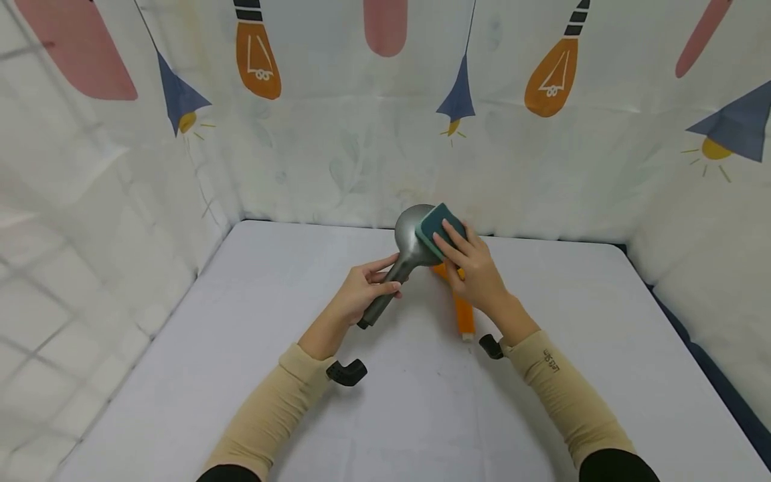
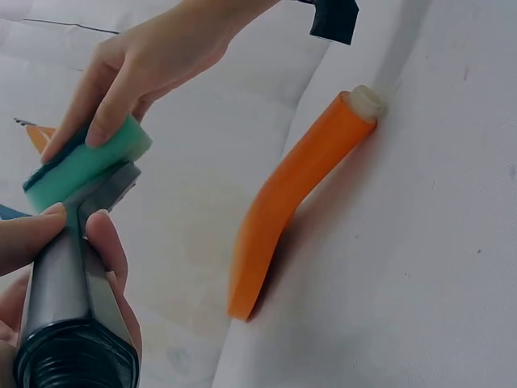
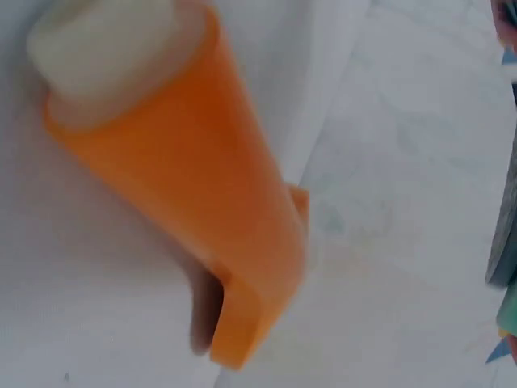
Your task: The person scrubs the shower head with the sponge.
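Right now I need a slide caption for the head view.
Left hand gripping a shower head, right hand holding a sponge against it, orange object on the table.

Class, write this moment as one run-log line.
left hand: grips grey shower head by handle; right hand: holds green sponge against shower head; table: orange object

We see a metallic-grey, round-faced shower head with a black threaded end, a rectangular sponge in dark teal over mint green, and an orange plastic tube-shaped tool with an off-white tip. We note a white cloth backdrop patterned with orange bulbs, blue cone-shaped lampshades and pinkish-red rounded shapes; the fabric sleeves are beige, the right one dark-lettered.
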A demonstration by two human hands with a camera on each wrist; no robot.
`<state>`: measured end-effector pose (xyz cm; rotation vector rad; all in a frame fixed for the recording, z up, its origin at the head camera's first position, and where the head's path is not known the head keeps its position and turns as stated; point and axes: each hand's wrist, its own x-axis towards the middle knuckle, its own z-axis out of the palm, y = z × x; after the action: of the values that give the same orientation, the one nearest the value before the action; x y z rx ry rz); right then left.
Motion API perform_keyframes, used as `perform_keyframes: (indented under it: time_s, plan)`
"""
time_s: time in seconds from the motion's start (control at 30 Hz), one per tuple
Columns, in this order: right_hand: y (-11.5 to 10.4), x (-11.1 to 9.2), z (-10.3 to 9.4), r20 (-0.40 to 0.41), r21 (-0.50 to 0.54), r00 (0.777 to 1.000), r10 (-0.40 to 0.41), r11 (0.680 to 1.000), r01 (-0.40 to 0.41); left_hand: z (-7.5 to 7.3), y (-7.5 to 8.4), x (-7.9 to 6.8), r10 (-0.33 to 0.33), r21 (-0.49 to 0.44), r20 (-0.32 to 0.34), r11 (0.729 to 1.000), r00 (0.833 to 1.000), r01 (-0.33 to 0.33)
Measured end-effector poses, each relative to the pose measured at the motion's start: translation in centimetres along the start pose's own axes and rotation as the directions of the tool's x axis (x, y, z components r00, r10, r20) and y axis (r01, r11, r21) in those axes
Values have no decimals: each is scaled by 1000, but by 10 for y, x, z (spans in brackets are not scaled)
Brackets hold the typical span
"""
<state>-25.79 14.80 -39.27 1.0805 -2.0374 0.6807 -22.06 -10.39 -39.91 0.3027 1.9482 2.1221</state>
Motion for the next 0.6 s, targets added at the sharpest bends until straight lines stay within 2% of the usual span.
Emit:
perform_keyframes:
  time_s: [0.07, 0.13, 0.2, 0.27, 0.37, 0.43, 0.53, 0.6]
  plan:
    - [4, -1, -1, -31, 6, 998, 60, 998, -60, 0, 1, 0, -7, -6, 2, 1000, 1000, 7]
    - [2, -2, 0, -40, 15, 996, 80, 997, -79, -1, 1, -1, -13, -14, -2, 1000, 1000, 13]
    - [-3, -2, 3, -32, 8, 998, 49, 999, -48, -1, 2, -1, -15, -30, -7, 999, 1000, 14]
    - [-10, -2, 6, -8, -11, 1000, -22, 1000, 22, -1, 3, -2, -7, -40, -13, 999, 1000, 6]
    - [-17, -3, 10, 28, -25, 991, -132, 991, 133, 0, 2, -2, 9, -54, -21, 999, 1000, -10]
    - [-17, -3, 9, 48, -15, 983, -175, 984, 175, 0, 2, -3, 10, -59, -25, 998, 1000, -11]
    - [-11, -5, 6, 44, 14, 984, -174, 985, 174, 0, 2, -4, -1, -75, -30, 997, 1000, -1]
    - [-4, -6, 3, 26, 24, 991, -130, 991, 129, 0, 2, -5, -6, -81, -28, 997, 1000, 4]
